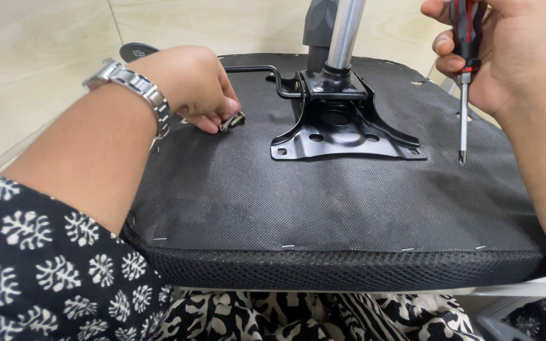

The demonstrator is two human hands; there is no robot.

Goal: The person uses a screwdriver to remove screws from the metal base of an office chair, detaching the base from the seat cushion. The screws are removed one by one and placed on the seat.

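Your upturned office chair seat (323,202) fills the view, black fabric underside up, stapled along the near edge, resting across your lap. The black metal mounting plate (342,136) sits far of centre with the chrome gas-lift column (345,31) rising from it; open bolt holes show at its near left and near right corners.

Your right hand (507,50), upper right, has its grip pressed together round the red-and-black screwdriver (464,82), shaft pointing down, tip hovering just above the fabric right of the plate, not on any fastener.

Your left hand (191,85), wearing a steel wristwatch (135,88), has its grip pinching small metal bolts (232,121) just above the fabric, left of the plate and near its black lever rod (260,71).

Judgement: seat one bolt square in a corner hole, start it by finger, keep the plate from shifting, then bring the driver tip in upright so it does not slip into the fabric.
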